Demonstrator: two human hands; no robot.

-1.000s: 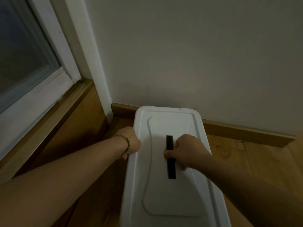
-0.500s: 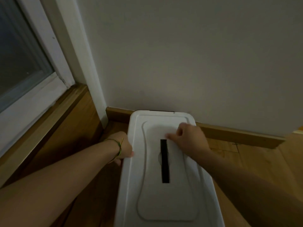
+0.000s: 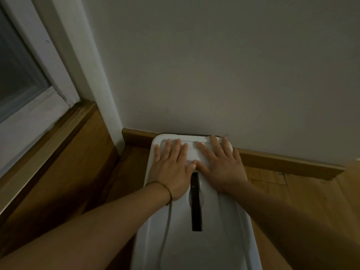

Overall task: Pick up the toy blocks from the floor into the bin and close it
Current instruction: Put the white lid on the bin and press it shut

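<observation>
My left hand [image 3: 171,168] and right hand [image 3: 222,168] lie flat, fingers spread, on the far end of the bin lid [image 3: 214,240] — thumbs touching above its black handle [image 3: 195,203]. The white bin sits on the floor [image 3: 311,201], far end against the wall [image 3: 214,75] — blocks unseen.

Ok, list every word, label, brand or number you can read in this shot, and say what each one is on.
There is no readable text in this view.
The white bin lid is plain, and its black handle strip shows no lettering.
The left hand and right hand lie flat on the lid's far end and may cover a mark there.
The wall, window frame and baseboard carry no print.
</observation>
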